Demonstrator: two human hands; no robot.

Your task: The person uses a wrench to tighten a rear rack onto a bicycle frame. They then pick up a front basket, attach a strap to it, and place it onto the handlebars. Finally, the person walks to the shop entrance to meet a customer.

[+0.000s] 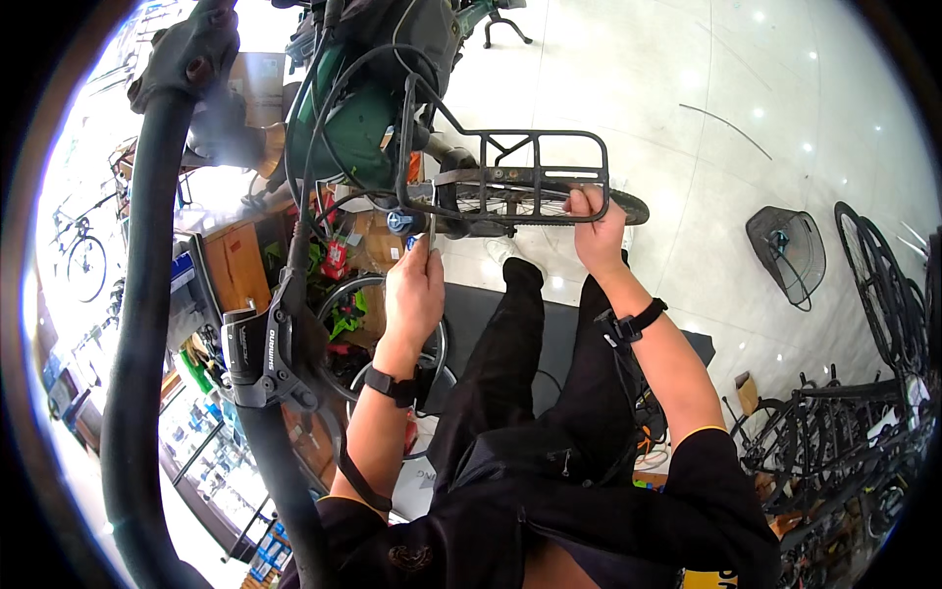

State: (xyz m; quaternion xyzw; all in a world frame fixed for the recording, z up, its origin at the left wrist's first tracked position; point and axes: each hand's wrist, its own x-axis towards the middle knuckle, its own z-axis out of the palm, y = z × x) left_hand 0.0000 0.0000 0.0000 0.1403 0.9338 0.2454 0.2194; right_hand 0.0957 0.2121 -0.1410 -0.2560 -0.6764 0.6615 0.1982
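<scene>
A black tubular bicycle rack [538,169] sits over a spoked wheel [636,208] in front of me. My right hand [599,234] is closed on the rack's right end, its fingers curled up around the tube. My left hand [416,293] pinches a slim, silvery metal tool [433,221], which points away from me near the rack's left end; its exact kind is too small to make out. Beside those fingertips is a round blue-and-grey part [400,223]. Black cables [319,147] loop down past the rack's left side.
A handlebar [147,324] with a brake lever and shifter [263,353] rises close on my left. Behind it stand boxes and a wooden cabinet [237,265]. A black wire basket [788,250] lies on the pale tiled floor at right, near several bicycles [834,422].
</scene>
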